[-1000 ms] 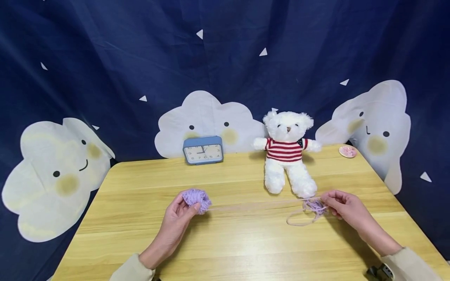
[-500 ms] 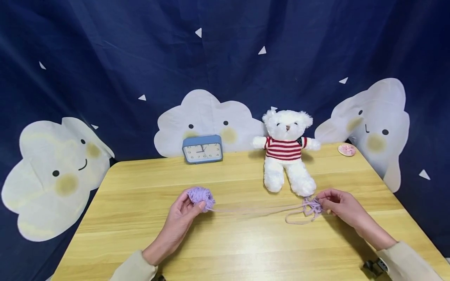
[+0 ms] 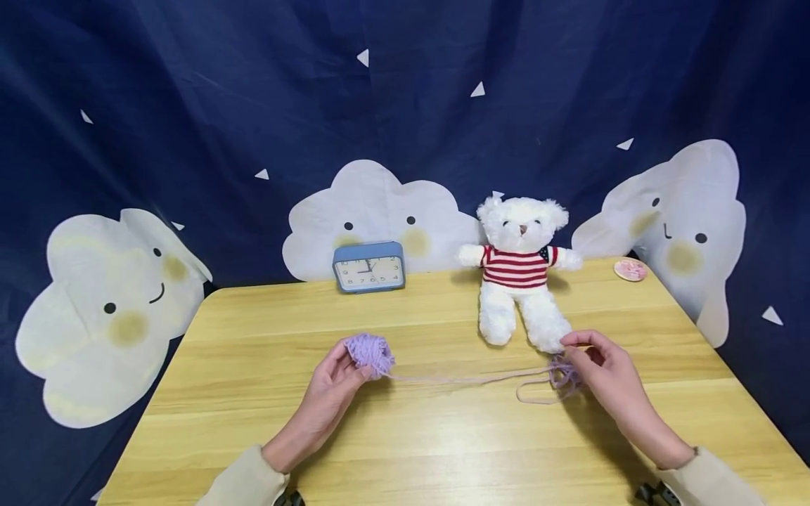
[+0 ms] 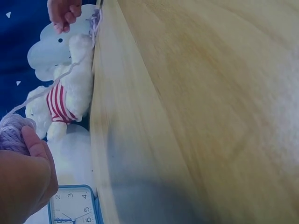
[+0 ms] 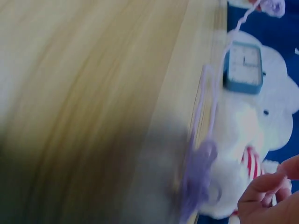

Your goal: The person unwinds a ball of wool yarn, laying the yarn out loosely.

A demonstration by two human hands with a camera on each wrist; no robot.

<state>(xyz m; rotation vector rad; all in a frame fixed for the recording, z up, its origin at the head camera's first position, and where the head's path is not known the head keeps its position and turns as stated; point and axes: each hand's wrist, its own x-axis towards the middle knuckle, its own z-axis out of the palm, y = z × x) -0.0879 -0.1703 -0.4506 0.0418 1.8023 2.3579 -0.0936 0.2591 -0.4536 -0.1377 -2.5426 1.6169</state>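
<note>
The left hand grips a ball of purple yarn between thumb and fingers, above the table's left-middle part. A strand runs from it to a loose heap of the same yarn beside the bear's foot. Over that heap is the right hand, fingers bent, thumb and forefinger tips close together; whether they pinch any yarn I cannot tell. Both wrists wear pale sleeves. The table is light wood with streaky grain, glossy near the front. Along its back edge are a blue clock, a white teddy bear in a striped shirt, and a round pink disc. Behind hangs a navy curtain with smiling clouds and small white triangles.
</note>
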